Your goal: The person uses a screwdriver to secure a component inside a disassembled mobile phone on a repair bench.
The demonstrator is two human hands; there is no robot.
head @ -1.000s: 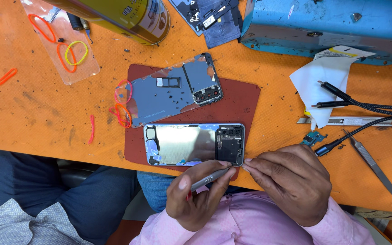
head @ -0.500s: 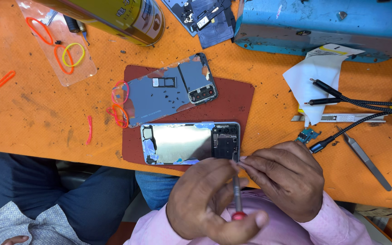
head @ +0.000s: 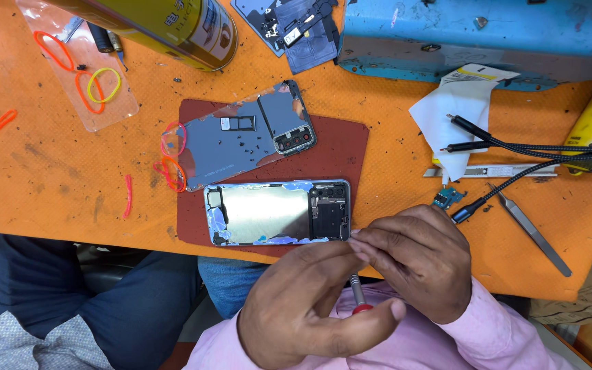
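Note:
An opened phone (head: pixel 268 214) with its inner frame and boards bare lies on a dark red mat (head: pixel 340 147) near the orange table's front edge. Its removed back cover (head: pixel 234 147) lies just behind it. My left hand (head: pixel 303 312) is closed around a thin screwdriver (head: pixel 356 293) with a red end cap, held upright below the table edge. My right hand (head: pixel 423 264) pinches the tool's upper end with its fingertips, just in front of the phone's right corner. The tip itself is hidden by the fingers.
Behind the mat are a yellow can (head: pixel 173 27), a blue box (head: pixel 474 34) and a phone part (head: pixel 296 31). To the right lie black cables (head: pixel 515 147), white paper (head: pixel 447 109), tweezers (head: pixel 532 236) and a small circuit board (head: pixel 448 199). A clear bag of rubber bands (head: pixel 80 75) is far left.
The screwdriver went from lying across my left hand to standing upright with its red cap down. Both hands closed in together around it below the phone.

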